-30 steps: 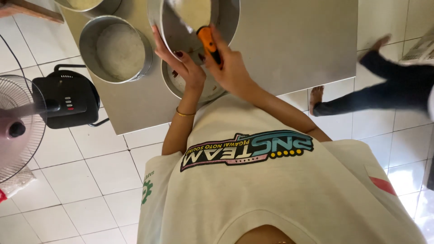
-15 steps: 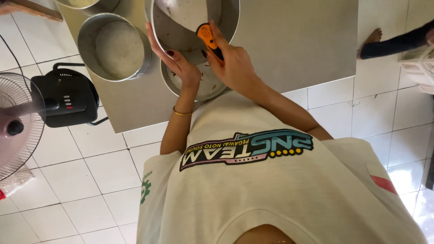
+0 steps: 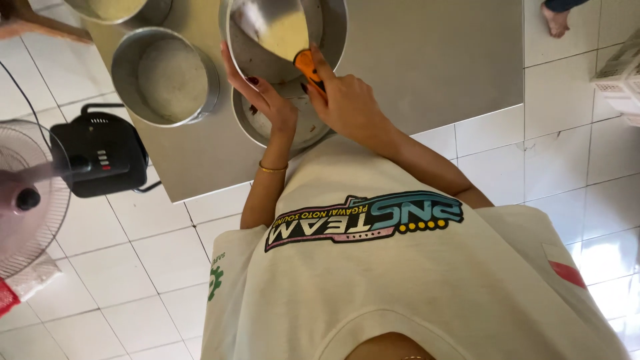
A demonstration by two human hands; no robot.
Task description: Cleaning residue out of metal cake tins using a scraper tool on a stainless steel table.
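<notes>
My left hand [image 3: 263, 97] grips the near rim of a tilted steel bowl [image 3: 333, 27] that holds pale yellow batter [image 3: 287, 33]. My right hand [image 3: 350, 107] is closed on an orange-handled scraper [image 3: 308, 67], whose tip is inside the bowl against the batter. Under the bowl, a shallow round metal pan [image 3: 303, 130] sits on the steel table [image 3: 433, 60]. A thin gold bracelet is on my left wrist.
A steel pot [image 3: 167, 77] of white mixture stands left of the pan, with another pot [image 3: 113, 8] behind it. A black appliance [image 3: 100, 157] and a standing fan [image 3: 27, 193] are on the tiled floor at left. Another person's foot [image 3: 557, 20] shows top right, near a white basket [image 3: 620, 80].
The other person's leg has moved away to the top right, leaving only a foot in view. My hands stay on the bowl and scraper, and the scraper has shifted slightly inside the bowl.
</notes>
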